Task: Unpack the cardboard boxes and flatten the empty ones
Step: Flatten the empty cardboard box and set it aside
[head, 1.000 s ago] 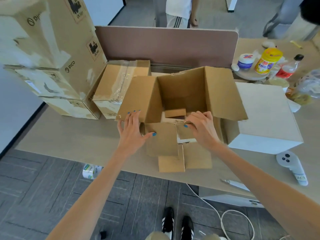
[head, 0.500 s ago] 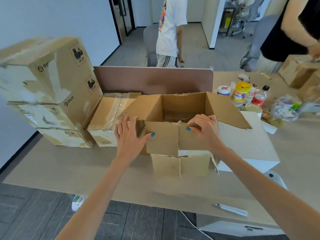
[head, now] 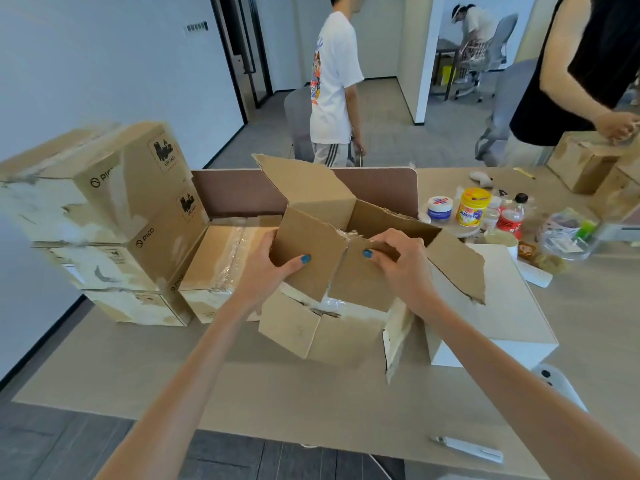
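An open brown cardboard box (head: 311, 327) is lifted and tilted above the table's middle, its flaps spread out. My left hand (head: 266, 268) grips the near-left flap, thumb on the outside. My right hand (head: 401, 265) grips the near-right flap at its top edge. A torn flap (head: 457, 268) hangs out to the right. I cannot see into the box. A white box (head: 498, 313) stands just right of it, partly behind my right forearm.
Stacked Pico cartons (head: 104, 220) and a taped box (head: 221, 265) stand at the left. A brown divider (head: 235, 192) runs behind. Jars and bottles (head: 474, 209) crowd the back right. A white controller (head: 557, 386) and a cutter (head: 467, 448) lie near the front edge. People stand beyond the table.
The box has come up off the table and tilted, both hands keeping hold of its near flaps. My view has lifted from the floor toward the room.
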Available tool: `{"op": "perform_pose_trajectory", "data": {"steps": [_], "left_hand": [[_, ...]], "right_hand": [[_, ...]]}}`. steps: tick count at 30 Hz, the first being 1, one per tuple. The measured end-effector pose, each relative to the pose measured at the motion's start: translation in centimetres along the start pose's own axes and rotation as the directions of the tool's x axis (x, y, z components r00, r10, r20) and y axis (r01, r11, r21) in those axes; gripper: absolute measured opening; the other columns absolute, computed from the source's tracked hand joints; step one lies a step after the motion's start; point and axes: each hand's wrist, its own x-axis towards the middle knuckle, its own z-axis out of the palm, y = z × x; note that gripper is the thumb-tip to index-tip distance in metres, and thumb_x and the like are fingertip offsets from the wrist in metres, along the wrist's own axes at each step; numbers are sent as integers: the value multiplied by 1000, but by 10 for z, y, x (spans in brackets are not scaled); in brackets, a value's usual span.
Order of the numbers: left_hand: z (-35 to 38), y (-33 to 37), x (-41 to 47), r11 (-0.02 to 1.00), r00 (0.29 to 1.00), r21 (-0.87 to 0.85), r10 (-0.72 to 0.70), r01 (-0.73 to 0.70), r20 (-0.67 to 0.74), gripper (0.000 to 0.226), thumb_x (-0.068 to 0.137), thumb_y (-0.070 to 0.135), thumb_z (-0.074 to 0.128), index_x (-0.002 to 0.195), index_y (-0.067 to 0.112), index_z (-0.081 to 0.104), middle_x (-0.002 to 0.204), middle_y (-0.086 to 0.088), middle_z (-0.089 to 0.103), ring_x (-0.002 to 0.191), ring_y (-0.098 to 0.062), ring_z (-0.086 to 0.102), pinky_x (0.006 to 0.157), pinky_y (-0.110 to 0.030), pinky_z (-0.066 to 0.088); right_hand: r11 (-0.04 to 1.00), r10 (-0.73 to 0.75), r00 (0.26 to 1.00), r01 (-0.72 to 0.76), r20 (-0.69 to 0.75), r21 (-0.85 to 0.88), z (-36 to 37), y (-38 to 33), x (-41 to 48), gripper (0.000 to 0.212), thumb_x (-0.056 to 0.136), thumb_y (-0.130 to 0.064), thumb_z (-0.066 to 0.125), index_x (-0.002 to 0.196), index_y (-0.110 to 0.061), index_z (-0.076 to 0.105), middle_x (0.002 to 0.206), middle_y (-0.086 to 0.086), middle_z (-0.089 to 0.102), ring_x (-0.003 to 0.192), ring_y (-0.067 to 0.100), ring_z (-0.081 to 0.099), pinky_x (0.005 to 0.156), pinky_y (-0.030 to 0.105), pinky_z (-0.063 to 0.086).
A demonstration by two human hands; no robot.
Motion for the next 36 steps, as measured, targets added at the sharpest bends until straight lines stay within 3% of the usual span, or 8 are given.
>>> {"op": "perform_pose_trajectory", "data": {"steps": [3,5,9,13,17,24,29,36], "left_hand": [[-6,-5,0,998,995,51,45,-40,-92,51,85,20,77,128,21,50,121,5,60,111,-18,56,93,-37,51],[-7,-5,0,997,986,33,79,-75,-146,47,84,17,77,124,20,52,116,4,63,105,-16,59,87,-34,53],[-14,4,3,983,956,66,184,-173,-227,39,83,10,77,113,16,53,105,4,64,97,-11,60,75,-24,49],[-29,12,6,958,907,171,274,-230,-319,30,84,5,74,104,15,55,89,10,64,80,-3,59,64,-18,44],[-43,25,15,942,869,248,310,-225,-387,30,84,8,75,105,19,57,86,19,62,76,-2,57,61,-24,44],[-58,51,21,905,871,361,354,-226,-341,34,86,10,72,105,33,56,88,26,61,79,7,55,64,-22,41],[-63,76,28,851,858,458,419,-257,-297,33,86,11,72,113,27,61,93,24,59,83,-1,51,68,-22,37],[-90,93,31,788,909,552,399,-273,-121,39,89,16,71,118,29,48,96,19,57,89,-11,56,76,-33,42]], "right_hand": [[999,34,999,-35,8,18,5,1,6,18,87,-10,68,94,-27,67,93,-16,63,97,28,55,89,41,43],[998,47,999,-47,-12,43,9,0,10,18,87,-11,69,93,-27,66,92,-14,64,97,27,57,89,41,46],[988,79,997,-81,20,130,16,-5,21,16,85,-3,68,98,-13,68,94,-2,66,89,14,60,79,15,46],[994,45,999,-46,14,94,28,-19,38,33,78,4,69,106,-12,61,104,-4,57,98,14,57,87,24,46],[965,-259,961,252,-99,-76,28,-53,54,57,76,-9,75,126,-12,47,122,-1,43,110,8,42,95,20,36],[614,-658,748,602,90,-510,25,-107,89,70,74,-33,79,135,-15,48,147,7,40,139,24,29,116,36,15],[433,-774,603,728,195,-531,16,-129,127,38,72,-25,79,105,-14,63,110,-1,62,120,21,47,117,38,15],[528,-717,668,707,198,-471,-5,-139,140,28,70,-22,79,87,-14,58,79,-8,55,87,20,47,103,28,23]]}}
